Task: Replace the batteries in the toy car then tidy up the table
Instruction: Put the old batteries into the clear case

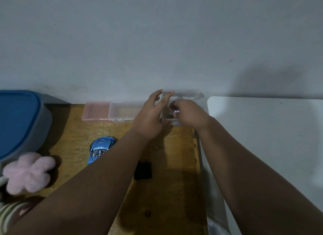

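A: We have both hands at the clear box (pixel 181 98) near the middle of the frame, by the wall (pixel 157 33). Our left hand (pixel 150 117) is spread open, fingers against the box's left side and raised lid.

B: And our right hand (pixel 188 115) is curled over the open box, fingertips pinched on something small and pale. We cannot tell what it is.

A: The car (pixel 100 148) lies on the wooden tabletop (pixel 73 133) at lower left of centre, blue and shiny, partly hidden by our left forearm.

B: Just right of that forearm we see a small black piece (pixel 143 171) lying flat on the wood.

A: Left of our hands, a second clear box (pixel 122 115) and a pink box (pixel 96 112) sit side by side along the wall, touching.

B: At far left we see a blue-lidded tub (pixel 19 122), with a pink fluffy flower (pixel 28 172) below it. A white surface (pixel 271 138) fills the right.
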